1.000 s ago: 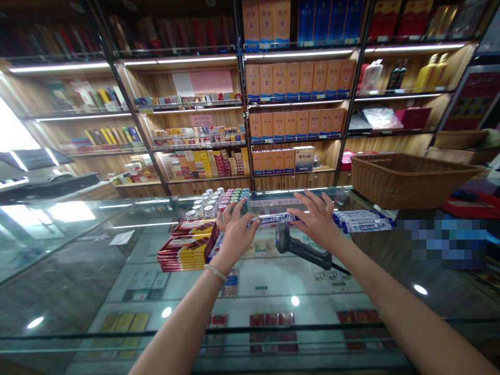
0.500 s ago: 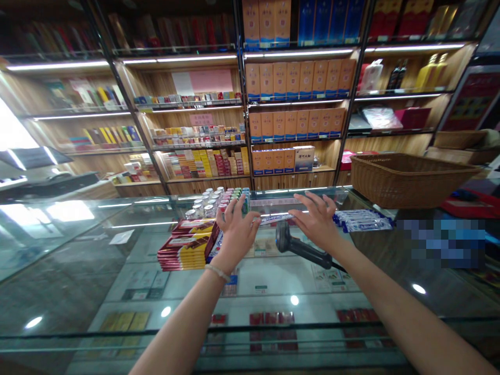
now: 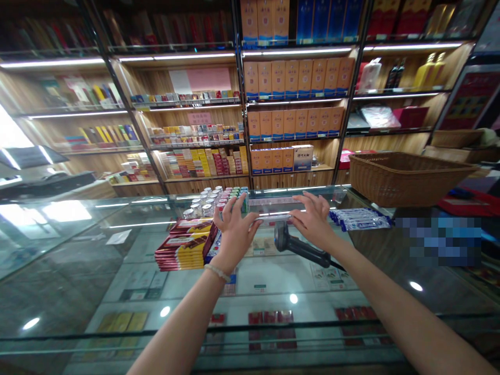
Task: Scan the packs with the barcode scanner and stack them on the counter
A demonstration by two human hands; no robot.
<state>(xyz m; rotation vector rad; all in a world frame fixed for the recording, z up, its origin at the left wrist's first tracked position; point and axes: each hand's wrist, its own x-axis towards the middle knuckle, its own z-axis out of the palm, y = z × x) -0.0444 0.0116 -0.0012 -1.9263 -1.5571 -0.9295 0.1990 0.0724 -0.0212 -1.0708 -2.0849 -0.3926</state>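
My left hand (image 3: 235, 226) and my right hand (image 3: 313, 219) are raised over the glass counter, each pinching one end of a slim wrapped snack bar (image 3: 270, 216). The bar stretches level between my thumbs and fingers and looks thin and pale from this angle. Just below it, a black handheld barcode scanner (image 3: 300, 246) lies near my right hand. Beside my left hand is a stack of red and yellow chocolate wafer packets (image 3: 182, 249), with blue packets (image 3: 213, 247) partly hidden behind my hand. Similar blue and white wrapped bars (image 3: 361, 219) lie right of my right hand.
Rows of small lidded jars (image 3: 207, 200) stand behind the wafer packets. A brown wicker basket (image 3: 406, 182) sits at the back right of the glass counter (image 3: 273, 281). Shelves with orange boxes (image 3: 297, 78) rise beyond. A white slip (image 3: 118, 237) lies at left.
The bar has turned between my fingers, so its blue printed side has given way to a thin pale edge. Both hands stay in nearly the same place.
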